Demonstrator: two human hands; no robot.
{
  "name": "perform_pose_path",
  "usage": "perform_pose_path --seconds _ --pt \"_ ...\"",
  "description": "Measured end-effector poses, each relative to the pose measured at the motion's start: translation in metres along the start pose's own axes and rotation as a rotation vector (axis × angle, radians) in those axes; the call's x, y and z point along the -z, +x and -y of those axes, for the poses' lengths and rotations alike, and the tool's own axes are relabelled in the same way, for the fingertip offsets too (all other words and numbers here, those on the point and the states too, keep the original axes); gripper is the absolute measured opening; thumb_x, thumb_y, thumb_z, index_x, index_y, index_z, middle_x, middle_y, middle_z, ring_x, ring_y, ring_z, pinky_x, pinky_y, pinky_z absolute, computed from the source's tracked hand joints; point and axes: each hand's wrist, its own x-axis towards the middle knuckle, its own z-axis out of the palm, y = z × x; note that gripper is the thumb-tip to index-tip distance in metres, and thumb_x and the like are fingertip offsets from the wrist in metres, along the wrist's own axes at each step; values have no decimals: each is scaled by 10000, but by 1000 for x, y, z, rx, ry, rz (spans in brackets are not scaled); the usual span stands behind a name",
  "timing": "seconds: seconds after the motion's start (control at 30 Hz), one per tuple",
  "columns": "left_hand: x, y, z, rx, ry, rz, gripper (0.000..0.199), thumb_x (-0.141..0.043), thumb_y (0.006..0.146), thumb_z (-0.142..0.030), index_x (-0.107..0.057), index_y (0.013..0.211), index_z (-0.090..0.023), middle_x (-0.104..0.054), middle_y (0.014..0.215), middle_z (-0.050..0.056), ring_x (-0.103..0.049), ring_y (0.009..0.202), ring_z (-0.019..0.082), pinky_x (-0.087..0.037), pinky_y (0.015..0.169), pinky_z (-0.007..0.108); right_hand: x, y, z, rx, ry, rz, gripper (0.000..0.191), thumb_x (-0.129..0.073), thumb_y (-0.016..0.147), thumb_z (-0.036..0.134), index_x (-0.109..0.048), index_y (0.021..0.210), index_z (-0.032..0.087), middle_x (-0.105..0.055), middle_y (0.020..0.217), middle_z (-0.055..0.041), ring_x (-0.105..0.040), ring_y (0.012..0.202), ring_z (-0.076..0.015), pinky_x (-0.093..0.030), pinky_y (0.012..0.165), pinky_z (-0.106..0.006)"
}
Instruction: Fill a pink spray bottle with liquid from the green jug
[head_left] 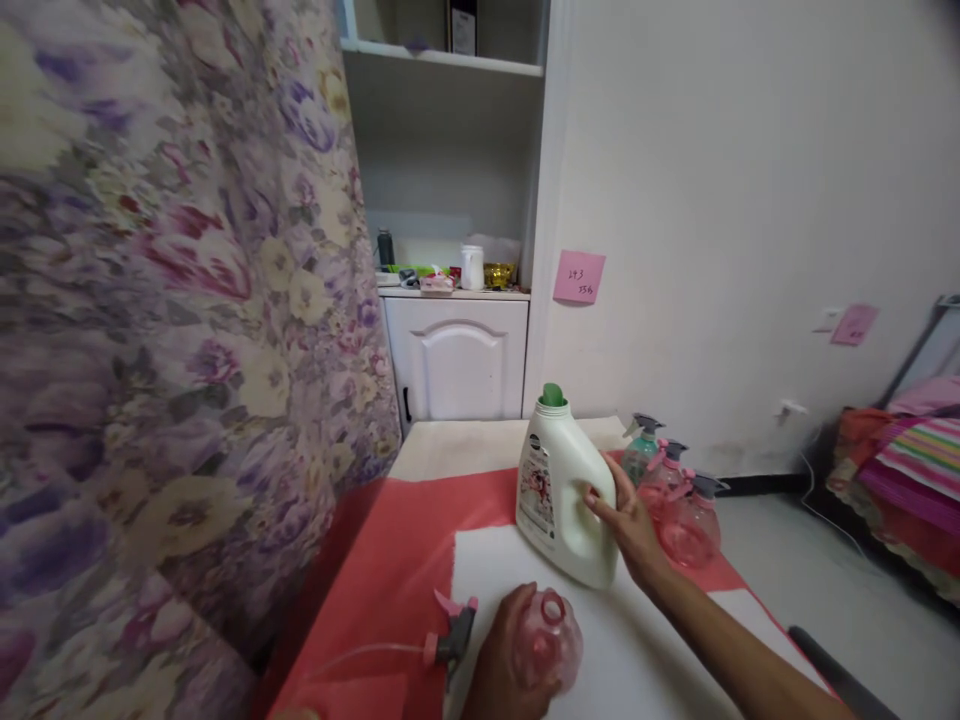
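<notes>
My right hand (626, 515) is closed round the handle of a large pale-green detergent jug (540, 480). The jug is uncapped, with a green spout at its neck, and leans slightly to the left over the white sheet. Below it, my left hand (506, 660) wraps round a clear pink spray bottle (551, 650) whose neck is open. A grey and pink trigger spray head (454, 635) with a thin clear tube lies on the red cloth, left of my left hand.
Several spray bottles (688, 530) with grey heads stand at the table's right edge. The table has a red cloth (420, 510) and a white sheet (480, 560). A floral curtain (225, 350) hangs at left; a white cabinet (461, 350) stands behind.
</notes>
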Motion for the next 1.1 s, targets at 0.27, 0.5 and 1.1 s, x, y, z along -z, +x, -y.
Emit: perform_pose_path --seconds 0.27,0.5,1.1 --pt "-13 5 30 -69 8 -115 850 -593 503 -42 -480 1322 -240 -568 1388 82 -483 1325 287 -355 1154 420 -27 -11 -38 -2 -48 -104 763 -719 705 328 -437 1410 253 -551 1405 -63 -513 1259 -290 -387 1092 -453" --pt "0 2 35 -1 56 -17 834 -680 565 -96 -479 1354 -278 -541 1425 71 -458 1350 291 -339 1167 416 5 -39 -44 -62 -190 -97 737 -704 734 416 -442 1402 247 -619 1284 -101 -594 1153 -292 -469 1016 -475" --pt "-42 -26 -16 55 -168 174 887 -796 631 -396 -400 1406 -227 -461 1487 131 -429 1371 298 -347 1157 418 44 -154 -63 -202 11 376 930 -844 527 511 -486 1351 270 -543 1400 -113 -492 1310 -344 -397 1109 -460"
